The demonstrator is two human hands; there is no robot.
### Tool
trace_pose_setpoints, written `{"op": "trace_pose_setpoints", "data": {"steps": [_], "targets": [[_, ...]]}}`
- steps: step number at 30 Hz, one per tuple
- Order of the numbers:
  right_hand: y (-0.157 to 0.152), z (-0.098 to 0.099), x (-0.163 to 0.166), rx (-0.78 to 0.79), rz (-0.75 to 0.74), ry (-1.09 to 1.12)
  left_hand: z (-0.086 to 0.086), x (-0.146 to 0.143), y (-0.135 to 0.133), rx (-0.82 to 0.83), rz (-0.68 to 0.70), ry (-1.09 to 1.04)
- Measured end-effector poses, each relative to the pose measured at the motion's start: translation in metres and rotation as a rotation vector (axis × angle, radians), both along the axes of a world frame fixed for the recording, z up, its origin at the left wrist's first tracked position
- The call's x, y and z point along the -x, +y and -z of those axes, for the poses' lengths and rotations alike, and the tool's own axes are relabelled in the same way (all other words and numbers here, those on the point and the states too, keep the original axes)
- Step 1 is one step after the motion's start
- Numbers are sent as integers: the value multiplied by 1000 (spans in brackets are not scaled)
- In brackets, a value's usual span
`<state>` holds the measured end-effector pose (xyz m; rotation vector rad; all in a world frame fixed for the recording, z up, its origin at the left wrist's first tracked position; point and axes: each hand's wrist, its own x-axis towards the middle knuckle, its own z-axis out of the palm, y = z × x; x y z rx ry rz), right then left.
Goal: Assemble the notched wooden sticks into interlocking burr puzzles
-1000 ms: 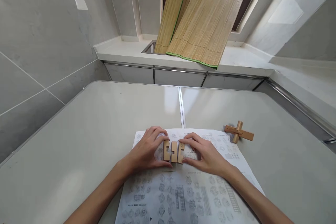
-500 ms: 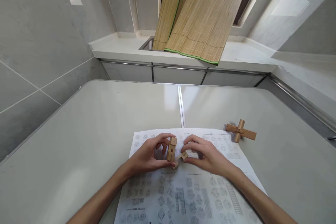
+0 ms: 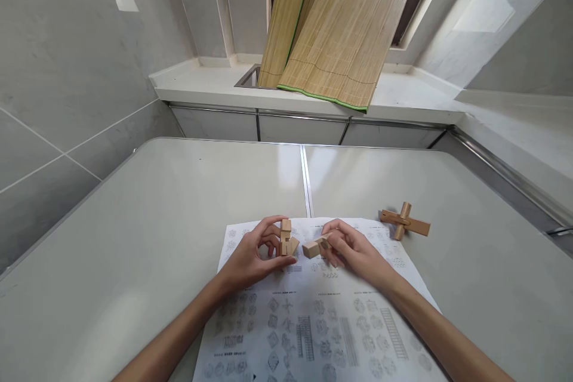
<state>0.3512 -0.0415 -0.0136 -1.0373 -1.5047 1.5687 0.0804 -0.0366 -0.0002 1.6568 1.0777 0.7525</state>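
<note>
Between the thumb and fingers of my left hand (image 3: 257, 250) stands a notched wooden puzzle piece (image 3: 285, 237), held upright; a smaller slanted bit of wood shows at its right side. My right hand (image 3: 351, 250) pinches another notched wooden puzzle piece (image 3: 313, 248) by its far end, with the thick end pointing left. A small gap separates the two pieces. Both hands hover over a printed instruction sheet (image 3: 286, 292) covered in small puzzle drawings.
An assembled wooden cross puzzle (image 3: 405, 221) lies at the sheet's upper right corner. The white table (image 3: 224, 185) has a seam down its middle. Beyond it are a counter (image 3: 201, 86) and a hanging bamboo blind (image 3: 335, 42).
My right hand has drawn its piece away from the left one and turned it, so its thick end points left. My left hand has risen slightly with its piece. The view has shifted a little.
</note>
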Motion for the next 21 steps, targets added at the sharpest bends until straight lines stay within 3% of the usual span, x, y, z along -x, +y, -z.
{"op": "trace_pose_setpoints", "data": {"steps": [3, 11, 17, 21], "targets": [[0, -4, -2, -5, 58, 42, 0, -2, -3, -2, 24, 33], [-4, -1, 3, 31, 36, 77, 6, -21, -19, 55, 144, -77], [-10, 1, 8, -240, 33, -45, 6, -24, -22, 96, 123, -117], [-13, -1, 9, -308, 52, -154, 4, -23, -21, 145, 98, -157]]}}
